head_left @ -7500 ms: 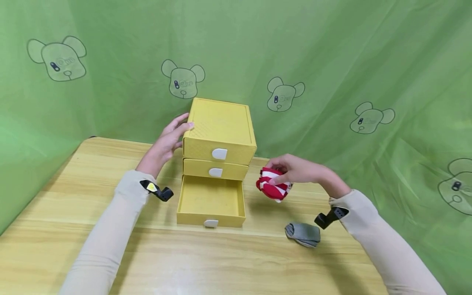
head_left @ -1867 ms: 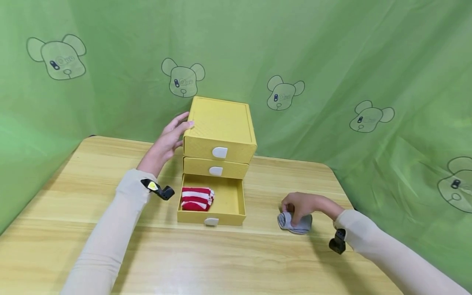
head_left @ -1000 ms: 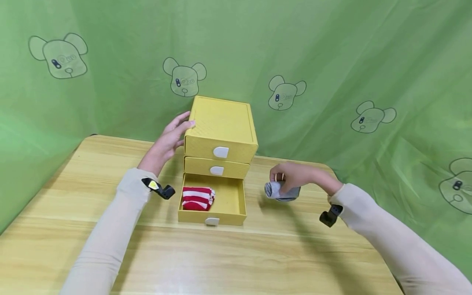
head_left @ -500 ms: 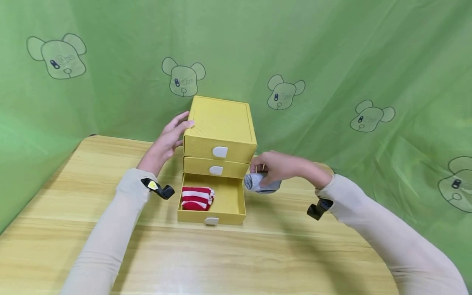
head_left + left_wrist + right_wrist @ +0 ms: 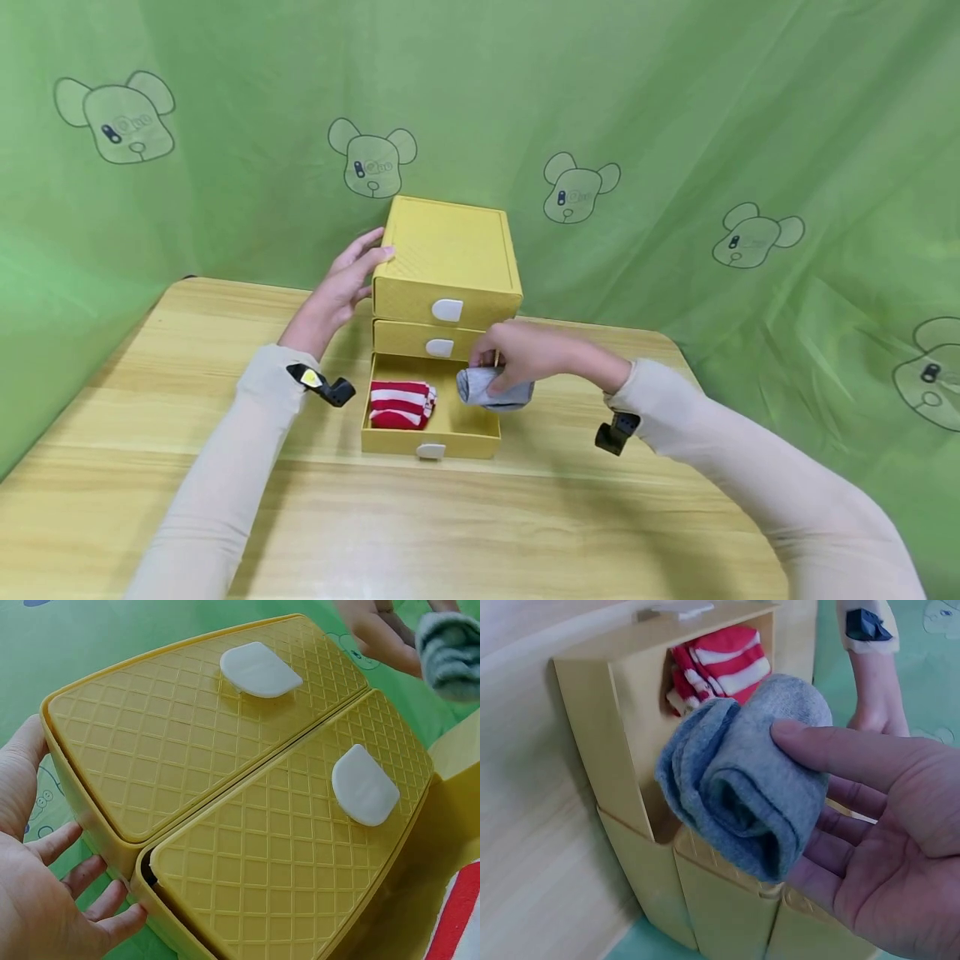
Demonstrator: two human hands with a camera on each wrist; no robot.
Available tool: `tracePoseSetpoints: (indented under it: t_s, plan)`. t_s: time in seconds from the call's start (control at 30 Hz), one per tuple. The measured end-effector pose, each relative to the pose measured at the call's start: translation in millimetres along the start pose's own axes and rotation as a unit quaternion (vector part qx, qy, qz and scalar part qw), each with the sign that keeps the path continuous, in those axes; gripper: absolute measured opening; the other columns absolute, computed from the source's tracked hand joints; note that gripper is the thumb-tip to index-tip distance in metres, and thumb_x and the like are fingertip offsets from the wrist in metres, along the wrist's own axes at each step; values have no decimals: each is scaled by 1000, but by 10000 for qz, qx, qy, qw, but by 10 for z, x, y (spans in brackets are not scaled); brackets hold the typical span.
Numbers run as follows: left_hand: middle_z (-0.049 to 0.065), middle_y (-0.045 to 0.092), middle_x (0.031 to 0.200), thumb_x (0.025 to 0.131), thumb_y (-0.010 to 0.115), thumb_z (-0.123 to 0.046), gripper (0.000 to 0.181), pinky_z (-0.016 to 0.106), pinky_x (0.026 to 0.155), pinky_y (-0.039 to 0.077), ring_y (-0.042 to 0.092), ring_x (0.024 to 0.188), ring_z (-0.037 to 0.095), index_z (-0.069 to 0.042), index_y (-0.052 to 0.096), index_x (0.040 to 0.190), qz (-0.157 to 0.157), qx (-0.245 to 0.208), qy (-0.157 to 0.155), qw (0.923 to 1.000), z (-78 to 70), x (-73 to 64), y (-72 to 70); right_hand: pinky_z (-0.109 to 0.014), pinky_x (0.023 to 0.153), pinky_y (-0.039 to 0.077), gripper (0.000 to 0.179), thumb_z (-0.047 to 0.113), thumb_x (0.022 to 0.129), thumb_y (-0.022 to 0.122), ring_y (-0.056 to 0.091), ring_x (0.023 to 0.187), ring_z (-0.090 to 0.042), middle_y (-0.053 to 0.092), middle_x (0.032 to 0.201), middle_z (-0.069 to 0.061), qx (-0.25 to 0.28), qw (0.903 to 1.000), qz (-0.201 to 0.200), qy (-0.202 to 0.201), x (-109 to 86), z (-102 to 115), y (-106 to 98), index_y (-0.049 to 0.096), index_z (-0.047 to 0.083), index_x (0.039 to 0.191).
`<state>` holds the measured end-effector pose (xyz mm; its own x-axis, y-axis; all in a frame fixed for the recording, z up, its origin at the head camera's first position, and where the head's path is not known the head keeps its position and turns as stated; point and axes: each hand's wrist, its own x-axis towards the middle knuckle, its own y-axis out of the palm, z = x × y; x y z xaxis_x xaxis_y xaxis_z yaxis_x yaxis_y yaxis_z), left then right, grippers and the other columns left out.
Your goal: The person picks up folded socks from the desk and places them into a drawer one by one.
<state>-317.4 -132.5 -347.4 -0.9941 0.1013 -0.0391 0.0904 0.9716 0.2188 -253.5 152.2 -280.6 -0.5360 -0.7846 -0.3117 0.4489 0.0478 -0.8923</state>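
A yellow three-drawer unit (image 5: 453, 242) stands on the table with its bottom drawer (image 5: 390, 442) pulled out. Folded red-and-white striped socks (image 5: 399, 405) lie in the drawer's left side. Over the drawer's right side, my right hand (image 5: 528, 354) holds a rolled grey sock (image 5: 495, 388). The right wrist view shows my thumb on top of the grey sock (image 5: 757, 765) and my fingers beneath it. My left hand (image 5: 341, 283) rests against the unit's left side, thumb on its top edge; its fairly straight fingers touch the side wall in the left wrist view.
The two upper drawers are closed, each with a white tab handle (image 5: 447, 310). Behind the unit hangs a green curtain (image 5: 480, 100) printed with bear heads. The wooden table (image 5: 420, 533) extends in front and to both sides.
The striped socks went from my right hand into the bottom drawer. My right hand then picked the grey sock off the table and carried it left over the drawer. My left hand has stayed put.
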Motion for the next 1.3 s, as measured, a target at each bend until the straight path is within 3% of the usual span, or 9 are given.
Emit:
tracePoseSetpoints:
  t_s: [0.47, 0.7, 0.93, 1.3]
  plan:
    - [4, 35, 164, 96, 66, -34, 73, 37, 113, 42, 46, 140, 25, -33, 31, 160, 32, 87, -19, 10000, 31, 37, -25, -18, 63, 46, 15, 7, 80, 82, 54, 71, -6, 71, 82, 0, -367, 9992, 167, 69, 367, 80, 250, 76, 3, 94]
    - [4, 37, 163, 96, 66, -33, 71, 38, 113, 43, 49, 135, 23, -33, 33, 160, 3, 74, -6, 10000, 29, 18, -25, -19, 60, 44, 16, 9, 78, 82, 53, 68, -7, 71, 81, 1, -627, 9968, 329, 382, 529, 58, 367, 77, 5, 93]
    - [5, 38, 162, 97, 65, -32, 71, 35, 108, 46, 50, 134, 23, -32, 32, 160, 17, 56, 27, 10000, 11, 5, -16, -23, 65, 51, 21, 11, 78, 84, 57, 72, -8, 75, 87, -2, -655, 9963, 266, 491, 602, 7, 453, 77, 4, 97]
    - [5, 36, 163, 97, 64, -32, 71, 41, 115, 41, 47, 139, 26, -31, 32, 160, 49, 47, 70, 10000, 3, 5, -5, -20, 60, 40, 21, 9, 78, 83, 49, 70, -9, 69, 83, -2, -525, 9973, 101, 503, 601, -68, 538, 74, 4, 97]
